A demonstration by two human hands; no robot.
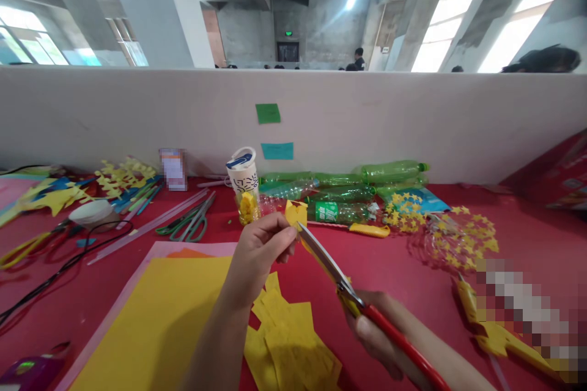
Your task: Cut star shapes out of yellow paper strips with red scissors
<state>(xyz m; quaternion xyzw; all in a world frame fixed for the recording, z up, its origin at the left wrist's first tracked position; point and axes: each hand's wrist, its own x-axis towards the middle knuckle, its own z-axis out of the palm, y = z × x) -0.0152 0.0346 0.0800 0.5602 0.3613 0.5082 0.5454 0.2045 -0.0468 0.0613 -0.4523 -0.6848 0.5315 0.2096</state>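
Note:
My left hand [270,238] is closed in a pinch on a small yellow paper piece [296,213] with a notched top edge. In my right hand [380,330] are red-handled scissors [328,259], their blade tips pointing up and left at the edge of that piece. Whether the blades touch the paper, I cannot tell. Below my hands lies a loose pile of yellow cut pieces [293,342]. To the left, under my left forearm, a large yellow sheet [183,305] rests over a pink sheet [151,251].
Green plastic bottles [339,195] lie along the white partition [358,128]. A white cup [243,174] stands left of them. Green-handled scissors [190,223] and a black cable [59,275] lie left. Yellow star strings [468,235] and a yellow glue gun [499,336] are right.

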